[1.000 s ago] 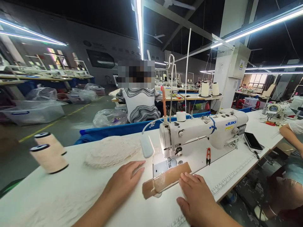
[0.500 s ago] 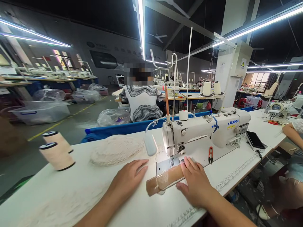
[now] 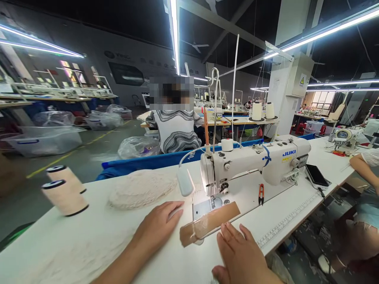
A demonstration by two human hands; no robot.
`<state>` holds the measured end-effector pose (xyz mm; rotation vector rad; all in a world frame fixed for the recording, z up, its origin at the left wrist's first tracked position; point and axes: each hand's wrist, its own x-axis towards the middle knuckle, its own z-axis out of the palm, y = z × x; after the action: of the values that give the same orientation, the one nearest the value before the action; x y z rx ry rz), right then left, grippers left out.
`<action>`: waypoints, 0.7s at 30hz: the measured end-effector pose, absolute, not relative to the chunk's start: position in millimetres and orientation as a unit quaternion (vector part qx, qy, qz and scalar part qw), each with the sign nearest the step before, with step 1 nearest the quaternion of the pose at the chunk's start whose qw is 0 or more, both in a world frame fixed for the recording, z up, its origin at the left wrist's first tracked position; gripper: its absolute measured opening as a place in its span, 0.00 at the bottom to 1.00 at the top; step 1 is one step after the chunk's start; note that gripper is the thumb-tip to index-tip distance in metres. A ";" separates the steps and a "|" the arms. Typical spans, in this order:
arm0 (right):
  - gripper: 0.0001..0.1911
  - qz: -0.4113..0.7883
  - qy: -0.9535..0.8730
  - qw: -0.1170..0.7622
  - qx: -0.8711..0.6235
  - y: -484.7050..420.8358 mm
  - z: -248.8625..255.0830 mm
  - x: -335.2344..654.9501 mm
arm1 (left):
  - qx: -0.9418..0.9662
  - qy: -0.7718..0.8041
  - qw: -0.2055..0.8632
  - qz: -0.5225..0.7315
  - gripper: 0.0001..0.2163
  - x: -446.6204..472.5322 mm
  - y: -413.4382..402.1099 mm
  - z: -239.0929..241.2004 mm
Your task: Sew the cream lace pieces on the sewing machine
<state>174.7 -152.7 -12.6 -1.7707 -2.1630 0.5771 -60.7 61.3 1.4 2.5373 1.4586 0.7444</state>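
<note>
A white Juki sewing machine point(image 3: 254, 161) stands on the white table point(image 3: 89, 232). Below its needle lies a brown strip of material point(image 3: 210, 223) with a small cream lace piece on its left part. My left hand point(image 3: 158, 227) lies flat on the table just left of the strip, fingers stretched out. My right hand point(image 3: 239, 252) hovers open just in front of the strip's right half, fingertips close to its edge, not on it. A pile of cream lace point(image 3: 142, 189) sits left of the machine.
Two cream thread cones point(image 3: 63, 191) lie at the table's left. Red snips point(image 3: 261, 195) hang on the machine bed, and a dark tablet point(image 3: 316, 176) lies to its right. A person in a striped top point(image 3: 176, 130) sits beyond; another person's arm point(image 3: 363, 167) is at the right.
My right hand, which lay on the strip's right end half a second ago, has drawn back toward me off the strip. My left hand has stayed put.
</note>
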 end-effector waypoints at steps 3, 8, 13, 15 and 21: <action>0.40 0.197 -0.756 0.151 -0.606 -154.8 -15.1 177.9 | 0.837 0.482 0.061 0.250 0.26 -60.1 62.0 1.0; 0.35 0.145 -0.746 0.230 -0.608 -147.5 -17.7 195.5 | 0.843 0.473 0.062 0.249 0.25 -62.8 65.5 1.6; 0.36 0.081 -0.714 0.199 -0.666 -124.0 -5.5 214.1 | 0.843 0.473 0.065 0.245 0.25 -65.2 70.6 -2.6; 0.36 0.089 -0.723 0.169 -0.664 -116.2 1.0 216.6 | 0.843 0.474 0.069 0.245 0.26 -65.0 72.8 -6.2; 0.35 0.065 -0.728 0.197 -0.654 -104.2 0.4 217.5 | 0.834 0.489 0.085 0.243 0.28 -65.4 78.3 -12.0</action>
<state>217.5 -104.2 0.4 -1.8310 -2.0369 0.1820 -65.4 78.3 -12.0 2.4851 1.4571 0.7243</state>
